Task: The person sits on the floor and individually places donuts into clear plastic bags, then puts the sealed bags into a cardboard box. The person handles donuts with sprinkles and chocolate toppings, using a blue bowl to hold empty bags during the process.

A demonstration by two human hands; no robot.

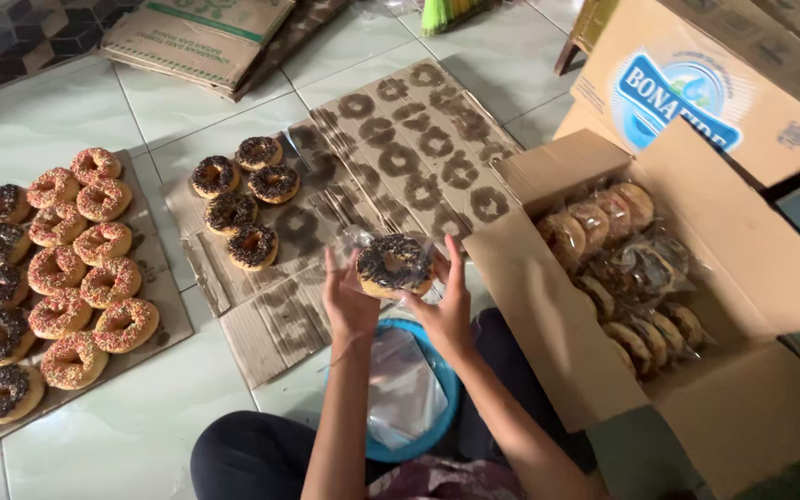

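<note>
Right now both hands, left hand and right hand, hold a chocolate-sprinkled doughnut in a clear plastic bag above the blue basin, fingers pinching the bag's edges, beside the open cardboard box.

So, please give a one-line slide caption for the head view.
Both hands hold a chocolate doughnut in a clear bag above the floor, beside a box of bagged doughnuts.
</note>
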